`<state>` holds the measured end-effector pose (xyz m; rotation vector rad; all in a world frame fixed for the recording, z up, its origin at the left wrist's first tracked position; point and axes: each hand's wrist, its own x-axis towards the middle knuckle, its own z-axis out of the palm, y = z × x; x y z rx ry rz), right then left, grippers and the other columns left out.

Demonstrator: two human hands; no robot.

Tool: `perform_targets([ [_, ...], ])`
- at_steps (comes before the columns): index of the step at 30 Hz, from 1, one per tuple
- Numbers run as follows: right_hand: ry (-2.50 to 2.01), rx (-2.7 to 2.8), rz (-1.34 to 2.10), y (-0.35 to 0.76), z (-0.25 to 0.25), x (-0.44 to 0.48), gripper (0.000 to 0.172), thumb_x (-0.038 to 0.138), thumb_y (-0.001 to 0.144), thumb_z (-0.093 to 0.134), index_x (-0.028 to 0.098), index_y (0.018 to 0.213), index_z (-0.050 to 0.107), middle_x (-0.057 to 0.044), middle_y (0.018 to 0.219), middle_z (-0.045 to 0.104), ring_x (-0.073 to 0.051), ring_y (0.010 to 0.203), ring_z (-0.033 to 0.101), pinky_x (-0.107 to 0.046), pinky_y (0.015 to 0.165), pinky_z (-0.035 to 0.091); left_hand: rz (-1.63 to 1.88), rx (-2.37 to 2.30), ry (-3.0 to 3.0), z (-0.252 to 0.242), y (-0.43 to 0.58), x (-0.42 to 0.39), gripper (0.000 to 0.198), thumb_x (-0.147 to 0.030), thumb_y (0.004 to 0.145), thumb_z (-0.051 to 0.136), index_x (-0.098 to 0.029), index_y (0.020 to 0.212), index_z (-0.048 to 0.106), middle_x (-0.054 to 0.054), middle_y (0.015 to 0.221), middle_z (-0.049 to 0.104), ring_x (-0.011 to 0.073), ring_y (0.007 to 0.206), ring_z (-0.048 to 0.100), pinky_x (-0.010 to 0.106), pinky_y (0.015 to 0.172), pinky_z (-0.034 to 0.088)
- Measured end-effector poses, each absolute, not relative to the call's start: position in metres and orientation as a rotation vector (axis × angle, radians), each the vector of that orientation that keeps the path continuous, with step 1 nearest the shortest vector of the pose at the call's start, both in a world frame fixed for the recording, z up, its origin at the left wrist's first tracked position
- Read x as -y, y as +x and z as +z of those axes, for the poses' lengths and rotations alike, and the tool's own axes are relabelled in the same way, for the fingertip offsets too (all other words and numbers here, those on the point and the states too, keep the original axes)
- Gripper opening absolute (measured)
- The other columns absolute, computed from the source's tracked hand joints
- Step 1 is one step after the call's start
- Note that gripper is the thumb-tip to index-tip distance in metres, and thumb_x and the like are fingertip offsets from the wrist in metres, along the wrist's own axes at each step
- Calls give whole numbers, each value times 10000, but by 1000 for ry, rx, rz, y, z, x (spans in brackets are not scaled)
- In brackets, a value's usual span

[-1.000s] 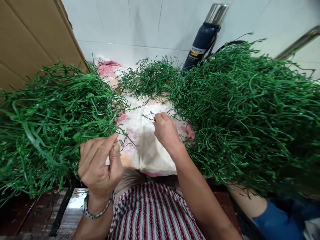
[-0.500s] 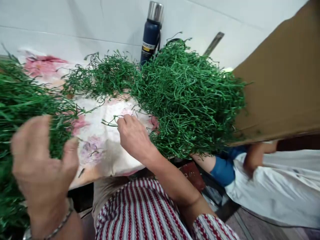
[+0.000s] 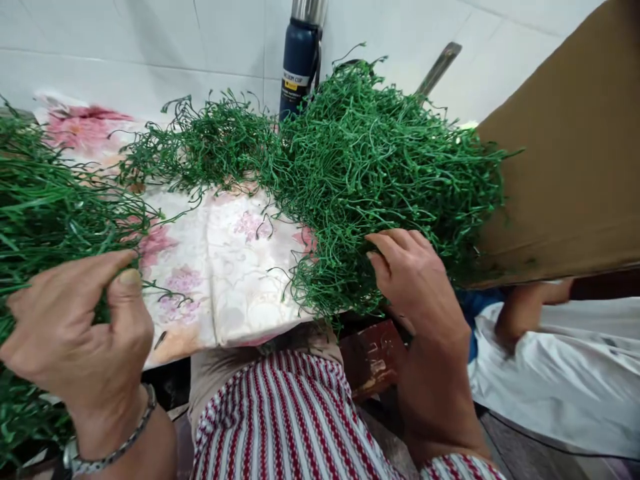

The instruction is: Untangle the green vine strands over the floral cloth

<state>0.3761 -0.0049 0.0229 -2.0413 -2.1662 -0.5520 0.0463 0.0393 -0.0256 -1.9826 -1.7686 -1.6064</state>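
Note:
Thin green stems with small buds at their tips lie in a large right heap (image 3: 380, 167), a smaller back heap (image 3: 220, 140) and a left heap (image 3: 45, 207). My right hand (image 3: 420, 280) is at the front edge of the right heap. A gap shows between its thumb and bent fingers, and no stem is visible in them. My left hand (image 3: 85, 327) lies over the left heap, fingers curled and thumb close to the index fingertip. Whatever it pinches cannot be made out. A few loose stems (image 3: 173, 293) lie beside it on the flowered cloth (image 3: 250, 293).
A dark blue vacuum flask (image 3: 297, 73) stands against the white tiled wall (image 3: 150, 40). A flat metal strip (image 3: 440, 70) sticks up behind the right heap. Brown cardboard (image 3: 565, 167) rises at the right. Below it, another person in white (image 3: 565, 367) sits close by.
My right hand has moved right, from above the cloth with a few stems to the right heap; those stems no longer show in it. My left hand's thumb and fingers have drawn together.

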Motion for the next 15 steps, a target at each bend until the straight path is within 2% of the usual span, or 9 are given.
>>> perform_targets([
  [3,-1939,2131,-560,382,25,14,201,139,854,438,149,968,604,-87,937,623,-197,873,534,-336,831,440,-1596,1547,-2091,-31,63,-26,279,-79,699,620,-120,969,678,75,878,674,207,851,620,362,821,477],
  [6,-1893,2061,-565,386,26,22,186,113,839,455,156,933,609,-75,880,631,-184,826,548,-320,792,459,-1327,1438,-2705,-41,88,-17,267,-127,757,596,-137,1022,628,72,964,668,174,897,615,316,839,496],
  [8,-1844,2017,-573,386,24,27,181,100,822,482,163,937,607,-68,861,636,-179,808,556,-313,767,468,-990,1352,-2979,-50,108,-15,328,-217,818,538,-147,1137,562,93,1091,631,204,1018,572,362,912,470],
  [11,-1732,1985,-569,384,21,33,205,75,791,522,174,953,602,-56,838,641,-170,784,568,-300,731,477,-706,1370,-3123,-64,135,-14,398,-259,853,475,-154,1238,474,119,1210,554,242,1115,504,429,949,439],
  [15,-1564,1948,-487,380,13,40,290,21,742,558,182,980,599,-49,850,644,-161,784,580,-296,707,485,-583,1346,-3203,-76,166,-13,565,-340,847,477,-151,1352,308,164,1274,460,286,1156,448,471,926,441],
])
